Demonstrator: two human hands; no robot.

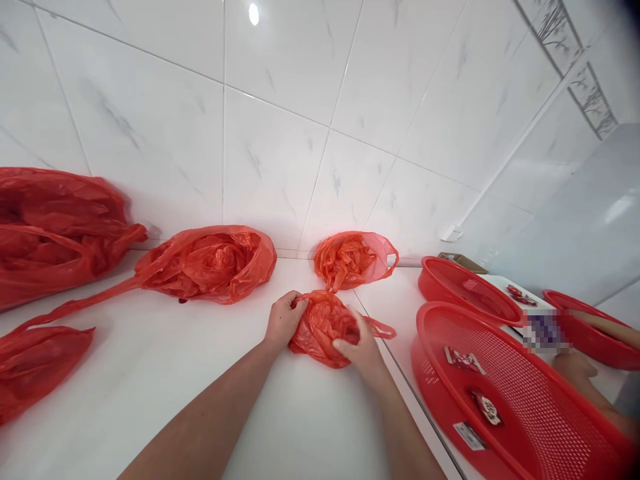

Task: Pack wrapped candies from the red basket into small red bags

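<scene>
A small red plastic bag [320,333] stands on the white table in front of me, bunched and crumpled. My left hand [286,320] pinches its left edge between thumb and fingers. On the other side my right hand [364,350] grips the bag's rim, thumb outside, with some fingers hidden in the folds. One handle loop of the bag sticks out to the right, past my right hand. What the bag contains cannot be made out. Just behind it, against the wall, sits another open red bag [345,260] with crumpled red plastic inside.
More red bags lie leftward: a filled one [215,263], a large one [55,227] and a flat one [40,367]. At right, a red basket [425,373] holds small wrapped packets [487,407]; another basket [470,290] stands behind. A co-worker's arms [595,383] reach in at far right.
</scene>
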